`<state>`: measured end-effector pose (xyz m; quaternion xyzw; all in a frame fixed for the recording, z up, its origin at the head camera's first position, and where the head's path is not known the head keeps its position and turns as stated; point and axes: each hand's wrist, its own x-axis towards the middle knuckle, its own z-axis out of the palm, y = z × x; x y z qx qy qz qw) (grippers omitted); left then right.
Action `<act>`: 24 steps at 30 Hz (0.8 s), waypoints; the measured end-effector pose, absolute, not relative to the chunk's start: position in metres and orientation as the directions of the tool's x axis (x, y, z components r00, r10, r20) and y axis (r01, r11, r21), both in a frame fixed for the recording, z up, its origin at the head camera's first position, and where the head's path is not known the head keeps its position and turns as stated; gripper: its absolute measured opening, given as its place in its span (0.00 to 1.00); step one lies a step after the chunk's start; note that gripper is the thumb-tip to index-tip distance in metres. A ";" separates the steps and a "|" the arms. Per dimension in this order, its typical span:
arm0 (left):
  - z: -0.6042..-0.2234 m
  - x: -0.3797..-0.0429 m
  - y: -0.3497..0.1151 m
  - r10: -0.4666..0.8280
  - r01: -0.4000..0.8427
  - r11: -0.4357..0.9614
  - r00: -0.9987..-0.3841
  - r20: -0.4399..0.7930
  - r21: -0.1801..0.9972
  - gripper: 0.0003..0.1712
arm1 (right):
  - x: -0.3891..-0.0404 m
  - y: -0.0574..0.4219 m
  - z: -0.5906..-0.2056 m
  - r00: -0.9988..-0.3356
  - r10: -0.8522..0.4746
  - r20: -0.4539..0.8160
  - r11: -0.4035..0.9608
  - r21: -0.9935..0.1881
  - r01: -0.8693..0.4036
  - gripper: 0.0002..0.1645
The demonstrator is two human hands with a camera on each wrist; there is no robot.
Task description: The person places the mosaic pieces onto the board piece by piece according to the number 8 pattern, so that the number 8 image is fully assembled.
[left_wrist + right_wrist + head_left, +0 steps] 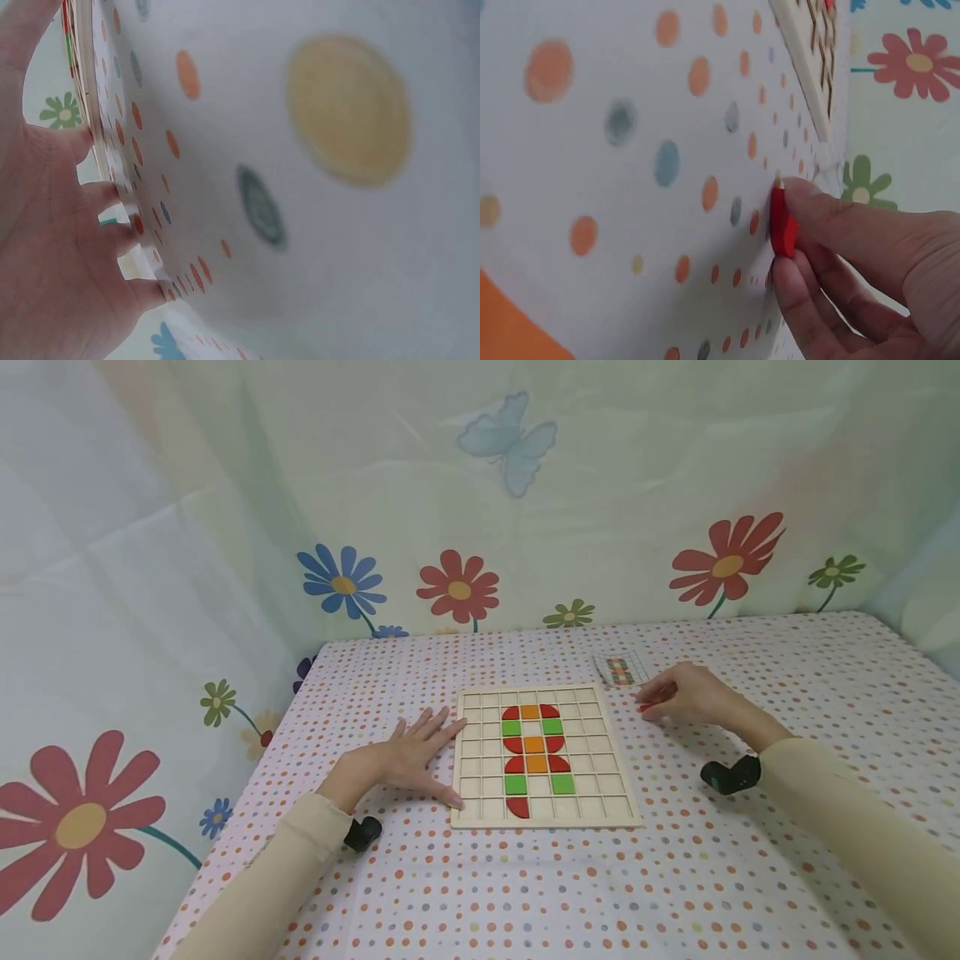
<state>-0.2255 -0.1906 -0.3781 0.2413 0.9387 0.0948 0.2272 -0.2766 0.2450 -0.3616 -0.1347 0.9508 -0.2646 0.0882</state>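
Note:
A square wooden grid board [472,814] lies on the table, with red quarter-round pieces [517,807], orange squares [534,745] and green squares [562,784] set in its cells. My left hand [408,760] is spread flat at the board's left side, thumb and fingertips right at its edge. To the right of the board, my right hand [686,693] pinches a small red piece [782,225] between thumb and fingers, low over the tablecloth. Part of that piece's outline is hidden by the fingers.
A small card [621,669] printed with a coloured grid pattern lies behind the board, near my right hand. Dotted cloth [525,893] covers the table. A curtain with flowers and a butterfly [510,441] hangs behind. An orange straight-edged patch [517,330] shows in the right wrist view's corner.

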 end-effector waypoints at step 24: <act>-0.379 -0.227 -0.191 0.492 0.409 0.868 -0.782 -0.382 0.282 0.72 | -0.287 0.254 -0.365 -0.949 -0.273 -0.159 0.845 -0.511 -0.157 0.14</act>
